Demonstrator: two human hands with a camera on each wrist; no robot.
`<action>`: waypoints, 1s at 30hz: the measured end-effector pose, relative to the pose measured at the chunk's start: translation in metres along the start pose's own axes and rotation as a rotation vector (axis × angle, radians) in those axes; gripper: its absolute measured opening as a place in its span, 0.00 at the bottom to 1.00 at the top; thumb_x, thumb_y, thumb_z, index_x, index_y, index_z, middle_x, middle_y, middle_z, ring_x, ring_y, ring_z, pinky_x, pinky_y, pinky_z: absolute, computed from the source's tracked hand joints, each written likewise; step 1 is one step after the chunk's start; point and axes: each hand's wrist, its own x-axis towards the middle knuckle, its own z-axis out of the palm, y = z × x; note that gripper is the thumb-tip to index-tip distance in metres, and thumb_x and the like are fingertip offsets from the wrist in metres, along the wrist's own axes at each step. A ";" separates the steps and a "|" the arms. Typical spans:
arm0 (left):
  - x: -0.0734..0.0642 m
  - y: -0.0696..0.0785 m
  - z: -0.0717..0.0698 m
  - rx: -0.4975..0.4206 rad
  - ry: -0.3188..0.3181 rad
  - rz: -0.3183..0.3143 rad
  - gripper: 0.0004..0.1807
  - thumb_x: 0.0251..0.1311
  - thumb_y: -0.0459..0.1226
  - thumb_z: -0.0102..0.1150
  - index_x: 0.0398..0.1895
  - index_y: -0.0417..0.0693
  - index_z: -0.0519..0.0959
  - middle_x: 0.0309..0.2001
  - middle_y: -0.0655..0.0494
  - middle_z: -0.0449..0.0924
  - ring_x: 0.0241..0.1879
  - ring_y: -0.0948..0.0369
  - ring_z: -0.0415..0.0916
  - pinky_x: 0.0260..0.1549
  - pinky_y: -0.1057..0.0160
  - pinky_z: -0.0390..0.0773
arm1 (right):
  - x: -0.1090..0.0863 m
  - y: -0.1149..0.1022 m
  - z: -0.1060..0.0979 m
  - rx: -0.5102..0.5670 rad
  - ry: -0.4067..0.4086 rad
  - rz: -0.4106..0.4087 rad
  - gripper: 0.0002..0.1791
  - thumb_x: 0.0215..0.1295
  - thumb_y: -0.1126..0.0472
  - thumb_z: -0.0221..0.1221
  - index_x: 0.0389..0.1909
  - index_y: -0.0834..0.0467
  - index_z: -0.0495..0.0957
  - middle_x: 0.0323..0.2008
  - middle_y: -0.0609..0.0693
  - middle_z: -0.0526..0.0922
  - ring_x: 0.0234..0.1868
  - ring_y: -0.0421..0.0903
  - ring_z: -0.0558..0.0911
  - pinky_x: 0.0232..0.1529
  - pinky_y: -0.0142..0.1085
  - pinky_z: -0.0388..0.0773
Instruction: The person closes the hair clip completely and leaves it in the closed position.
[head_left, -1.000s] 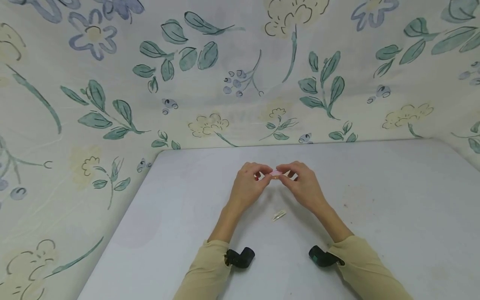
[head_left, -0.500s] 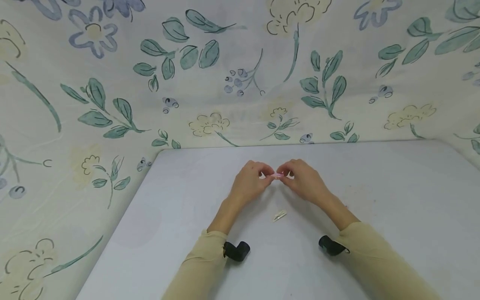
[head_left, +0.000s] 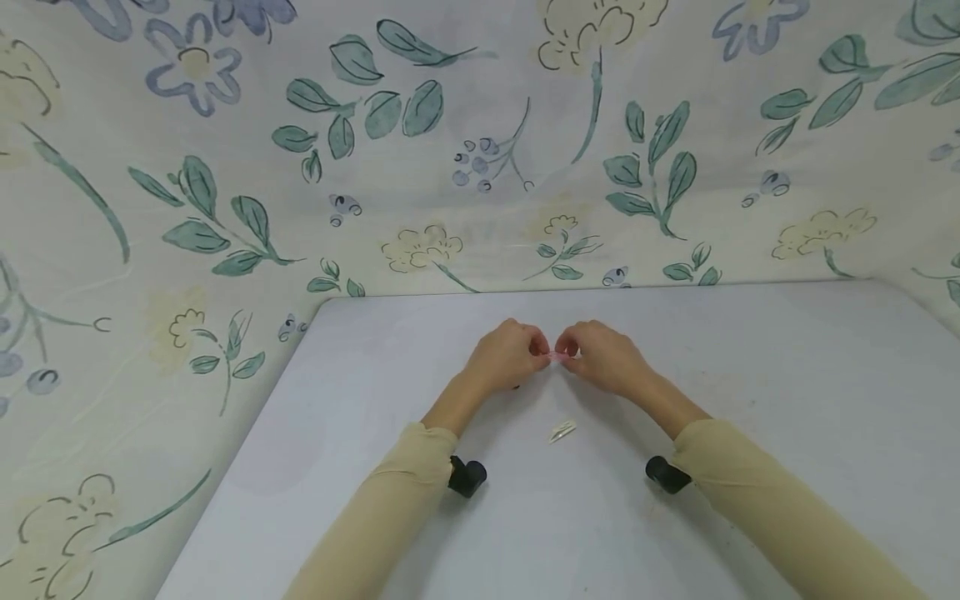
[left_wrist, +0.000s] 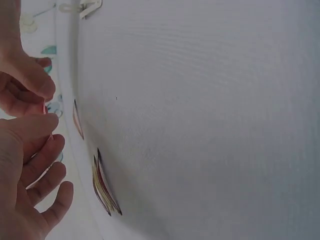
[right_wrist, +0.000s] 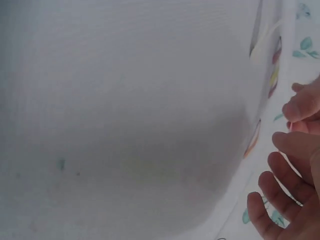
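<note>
Between my two hands, above the far half of the white table, is a small thin pink piece (head_left: 557,356); its exact kind is hard to tell. Thumb and forefinger of my left hand (head_left: 506,357) pinch its left end. My right hand (head_left: 603,357) pinches the right end the same way. In the left wrist view only a narrow pink edge (left_wrist: 45,107) shows between the fingertips. The other fingers of the left hand (left_wrist: 30,175) are loosely bent. On the table nearer me lies a small whitish clip-like piece (head_left: 562,431) with a silvery part.
Several slender curved pieces (left_wrist: 103,190) with dark edges lie on the table in the left wrist view, mostly hidden by my hands in the head view. A floral cloth (head_left: 480,167) rises behind the white table (head_left: 360,400).
The hands have stayed together on the pink piece while their fingers have curled in closer and cover more of it. Both forearms have swung slightly outward. The whitish piece stays put.
</note>
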 end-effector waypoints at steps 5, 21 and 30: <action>0.007 0.003 0.005 0.052 -0.051 0.026 0.06 0.60 0.38 0.65 0.38 0.48 0.85 0.34 0.58 0.82 0.40 0.60 0.74 0.41 0.60 0.76 | 0.002 0.002 0.003 -0.031 -0.042 0.011 0.08 0.64 0.64 0.63 0.43 0.59 0.83 0.36 0.51 0.83 0.40 0.48 0.78 0.43 0.43 0.78; 0.008 0.006 0.013 0.153 -0.065 0.037 0.08 0.61 0.40 0.64 0.40 0.48 0.85 0.36 0.57 0.83 0.42 0.59 0.75 0.42 0.59 0.77 | 0.002 0.002 0.007 -0.085 -0.084 0.043 0.09 0.61 0.66 0.63 0.43 0.59 0.82 0.35 0.51 0.83 0.39 0.48 0.78 0.41 0.44 0.79; 0.008 0.006 0.014 0.165 -0.073 0.033 0.09 0.61 0.40 0.64 0.42 0.48 0.85 0.36 0.56 0.83 0.42 0.59 0.74 0.41 0.59 0.78 | 0.000 0.002 0.007 -0.079 -0.082 0.044 0.10 0.61 0.66 0.63 0.44 0.60 0.83 0.36 0.52 0.83 0.40 0.49 0.79 0.43 0.44 0.79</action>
